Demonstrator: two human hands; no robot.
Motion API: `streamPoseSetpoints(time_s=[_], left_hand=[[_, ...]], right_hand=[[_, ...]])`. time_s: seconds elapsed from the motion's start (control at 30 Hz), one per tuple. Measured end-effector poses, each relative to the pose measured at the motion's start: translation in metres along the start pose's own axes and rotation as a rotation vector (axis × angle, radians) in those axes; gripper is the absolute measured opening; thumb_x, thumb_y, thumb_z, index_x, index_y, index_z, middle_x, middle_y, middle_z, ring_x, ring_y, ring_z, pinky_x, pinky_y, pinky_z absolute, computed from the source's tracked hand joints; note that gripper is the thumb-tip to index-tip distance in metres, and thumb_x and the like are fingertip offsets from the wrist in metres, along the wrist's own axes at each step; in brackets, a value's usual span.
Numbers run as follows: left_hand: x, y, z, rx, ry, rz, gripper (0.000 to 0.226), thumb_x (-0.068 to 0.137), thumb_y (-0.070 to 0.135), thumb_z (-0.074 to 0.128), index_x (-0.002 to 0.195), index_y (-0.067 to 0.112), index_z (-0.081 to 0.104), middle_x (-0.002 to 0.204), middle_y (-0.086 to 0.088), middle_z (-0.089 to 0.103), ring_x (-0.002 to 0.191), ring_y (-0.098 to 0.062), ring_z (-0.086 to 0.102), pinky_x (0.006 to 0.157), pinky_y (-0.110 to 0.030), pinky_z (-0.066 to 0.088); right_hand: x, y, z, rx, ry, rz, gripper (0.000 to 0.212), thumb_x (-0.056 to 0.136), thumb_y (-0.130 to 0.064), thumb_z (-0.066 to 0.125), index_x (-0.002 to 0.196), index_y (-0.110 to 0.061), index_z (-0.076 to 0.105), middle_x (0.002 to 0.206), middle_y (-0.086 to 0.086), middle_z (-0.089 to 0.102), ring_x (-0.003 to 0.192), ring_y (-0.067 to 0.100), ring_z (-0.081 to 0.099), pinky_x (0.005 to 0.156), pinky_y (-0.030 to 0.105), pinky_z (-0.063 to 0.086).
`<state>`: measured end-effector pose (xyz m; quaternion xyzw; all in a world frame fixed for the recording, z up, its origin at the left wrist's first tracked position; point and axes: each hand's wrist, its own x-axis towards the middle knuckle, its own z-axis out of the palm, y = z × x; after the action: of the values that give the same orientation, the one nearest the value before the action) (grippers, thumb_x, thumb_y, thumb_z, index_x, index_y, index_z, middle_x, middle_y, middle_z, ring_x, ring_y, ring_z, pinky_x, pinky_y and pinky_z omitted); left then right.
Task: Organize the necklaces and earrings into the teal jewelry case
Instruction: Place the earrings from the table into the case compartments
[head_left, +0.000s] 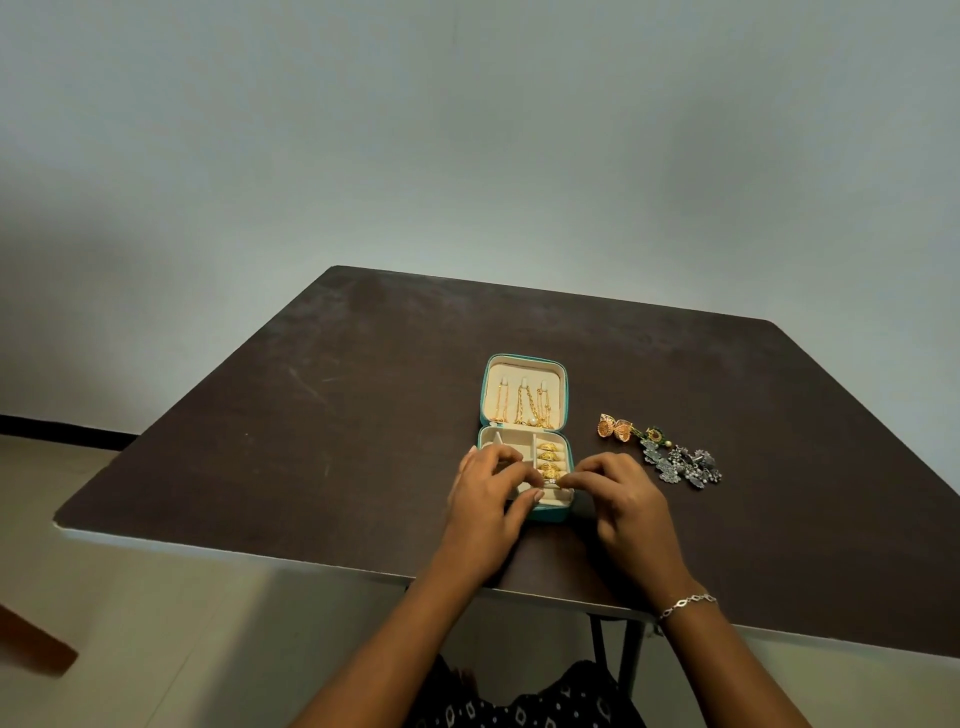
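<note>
The teal jewelry case (523, 423) lies flat and unfolded on the dark table (363, 415). Gold necklaces (524, 405) hang on hooks in its lid. Gold rings (550, 457) sit in the roll slots of the base. My left hand (491, 506) and my right hand (623, 499) meet over the base's front right part. Their fingertips pinch a small silver ring (550, 483) between them. Loose earrings lie right of the case: gold ones (615, 428) and a cluster of silver ones (683, 462).
The table's near edge (311, 556) runs just in front of the case. A wall stands behind the table. A silver bracelet (685, 605) is on my right wrist. A brown object (31, 644) shows at the lower left on the floor.
</note>
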<state>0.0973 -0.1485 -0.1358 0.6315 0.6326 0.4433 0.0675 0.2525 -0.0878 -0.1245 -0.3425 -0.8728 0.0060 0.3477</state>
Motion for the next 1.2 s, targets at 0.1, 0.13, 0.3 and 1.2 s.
streamPoseSetpoints(time_s=[0.1,0.13,0.3,1.2], left_hand=[[0.0000,-0.0008,0.0007,-0.004,0.019,0.010,0.013,0.085,0.020,0.063,0.096,0.017,0.067,0.110,-0.001,0.055,0.108,-0.012,0.043,0.087,-0.024,0.038],[0.0001,-0.0012,0.0012,-0.010,0.020,0.008,0.014,0.085,0.021,0.062,0.098,0.017,0.066,0.110,-0.001,0.054,0.108,-0.012,0.043,0.089,-0.026,0.039],[0.0004,-0.0032,0.0028,0.001,0.016,0.018,0.020,0.083,0.027,0.058,0.100,0.019,0.067,0.108,-0.002,0.055,0.106,-0.014,0.046,0.092,-0.033,0.042],[0.0003,-0.0045,0.0034,0.087,-0.079,0.017,0.030,0.094,0.023,0.048,0.122,0.022,0.057,0.135,-0.001,0.045,0.135,-0.015,0.027,0.116,-0.035,0.011]], right_hand=[[-0.0020,0.0003,0.0008,0.021,0.005,0.005,0.043,0.072,-0.011,0.030,0.084,-0.014,0.071,0.085,0.004,0.063,0.083,0.012,0.051,0.057,0.023,0.046],[-0.0029,0.0007,0.0013,0.028,0.004,0.006,0.044,0.071,-0.011,0.029,0.085,-0.014,0.071,0.086,0.003,0.062,0.084,0.010,0.048,0.058,0.023,0.045],[-0.0042,0.0024,0.0030,0.041,-0.003,0.017,0.045,0.068,-0.010,0.028,0.086,-0.014,0.070,0.087,0.003,0.061,0.086,0.008,0.046,0.059,0.023,0.046],[-0.0058,-0.0003,0.0071,0.005,-0.030,0.038,0.046,0.073,-0.012,0.033,0.109,-0.018,0.061,0.098,0.005,0.056,0.090,0.016,0.051,0.054,0.028,0.050]])
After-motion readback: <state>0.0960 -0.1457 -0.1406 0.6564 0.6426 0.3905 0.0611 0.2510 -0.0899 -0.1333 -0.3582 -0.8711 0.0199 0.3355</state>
